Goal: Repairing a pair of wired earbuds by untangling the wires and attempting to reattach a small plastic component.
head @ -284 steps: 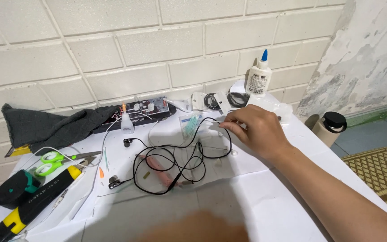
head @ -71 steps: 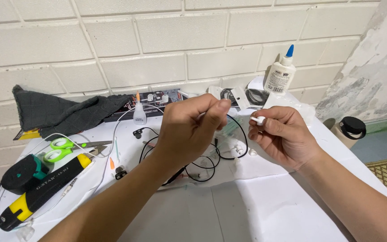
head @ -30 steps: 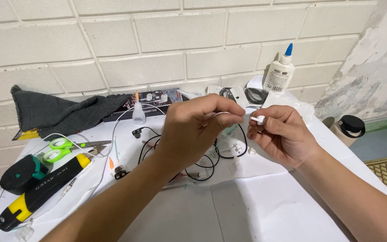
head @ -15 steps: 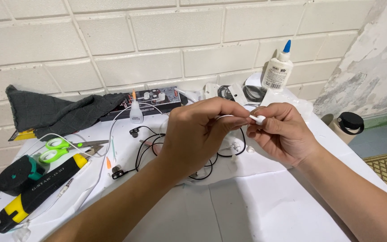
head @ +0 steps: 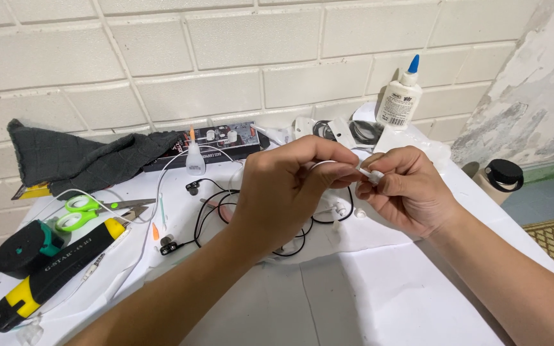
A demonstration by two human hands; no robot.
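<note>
Above the table's middle, my left hand (head: 290, 189) and my right hand (head: 408, 189) meet fingertip to fingertip. My right hand pinches a small white earbud piece (head: 372, 174). My left thumb and forefinger pinch the thin white wire (head: 323, 164) that leads into it. Below the hands a tangle of black earphone cable (head: 219, 208) lies on the white sheet (head: 367, 288) that covers the table.
Along the brick wall: a grey cloth (head: 78, 160), a black box (head: 219, 138), a small glue tube (head: 193, 157), a white glue bottle with a blue tip (head: 400, 96). At left lie green scissors (head: 81, 211) and a yellow-black tool (head: 52, 272). A black-capped bottle (head: 498, 179) stands right.
Nine seconds ago only my right hand reached into the cables. Since then both hands came up together on the white piece; in the last second my left fingers closed in toward the right hand.
</note>
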